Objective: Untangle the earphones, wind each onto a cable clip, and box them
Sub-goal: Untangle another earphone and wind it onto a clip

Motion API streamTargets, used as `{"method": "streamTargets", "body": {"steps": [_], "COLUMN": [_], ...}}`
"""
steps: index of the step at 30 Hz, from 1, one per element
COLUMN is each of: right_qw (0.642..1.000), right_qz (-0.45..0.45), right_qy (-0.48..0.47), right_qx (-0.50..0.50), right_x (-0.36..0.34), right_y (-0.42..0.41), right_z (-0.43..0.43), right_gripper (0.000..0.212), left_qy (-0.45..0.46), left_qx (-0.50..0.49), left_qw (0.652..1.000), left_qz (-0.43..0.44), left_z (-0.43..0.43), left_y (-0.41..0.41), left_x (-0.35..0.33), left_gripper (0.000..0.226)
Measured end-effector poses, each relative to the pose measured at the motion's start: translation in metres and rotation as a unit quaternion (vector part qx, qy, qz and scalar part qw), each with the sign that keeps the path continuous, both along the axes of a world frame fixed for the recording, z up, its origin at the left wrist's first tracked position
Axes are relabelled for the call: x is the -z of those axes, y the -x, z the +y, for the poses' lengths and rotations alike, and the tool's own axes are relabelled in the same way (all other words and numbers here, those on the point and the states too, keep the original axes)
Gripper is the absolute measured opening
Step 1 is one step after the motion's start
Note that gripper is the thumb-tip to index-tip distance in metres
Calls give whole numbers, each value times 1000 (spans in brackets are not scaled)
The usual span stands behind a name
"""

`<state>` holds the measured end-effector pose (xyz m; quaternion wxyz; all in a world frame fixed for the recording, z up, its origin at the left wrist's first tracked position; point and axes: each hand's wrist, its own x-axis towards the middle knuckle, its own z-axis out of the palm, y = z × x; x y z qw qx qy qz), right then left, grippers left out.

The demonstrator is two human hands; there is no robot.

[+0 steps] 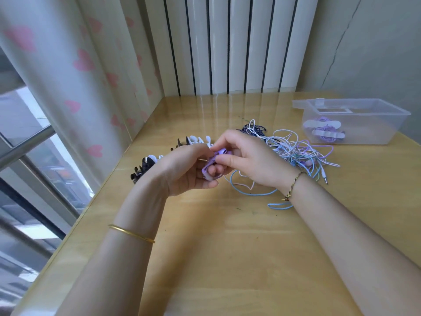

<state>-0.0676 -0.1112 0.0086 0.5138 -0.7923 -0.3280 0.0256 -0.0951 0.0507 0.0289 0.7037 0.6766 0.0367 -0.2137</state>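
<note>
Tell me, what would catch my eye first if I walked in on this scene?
Probably the two hands, left hand and right hand, meeting at the middle of the wooden table and pinching a purple earphone cable between them. Just right of them sprawls a tangle of cables, and at the far right a clear plastic box holds wound purple earphones. A row of black and white cable clips lies behind the hands.

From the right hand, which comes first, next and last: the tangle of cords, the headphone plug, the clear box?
1. Tangle of cords: just past the right hand, partly hidden behind it.
2. Headphone plug: on the table at the tangle's right edge.
3. Clear box: far right, at the table's back.
</note>
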Motion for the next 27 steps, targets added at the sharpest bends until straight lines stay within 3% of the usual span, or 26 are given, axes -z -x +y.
{"method": "streamTargets", "body": {"steps": [5,10,16,27], "right_qw": [999,998,993,994], "right_qz": [-21,41,118,64], "right_qy": [-11,-22,-14,-51], "right_qx": [40,44,22,70], "right_x": [5,7,7,9], "right_y": [4,9,11,8], "right_z": [13,17,14,31], "right_gripper": [13,10,15,14], "left_qy": [13,-19,-62,-24], "left_qx": [-115,-172,-196,-221], "left_qw": [993,984,974,973], "left_qz": [-7,-36,-93,-63], "left_z": [-7,-7,-12,6], "left_y": [5,9,12,15], "left_x": [12,26,33,23], "left_gripper": [32,25,25,24]}}
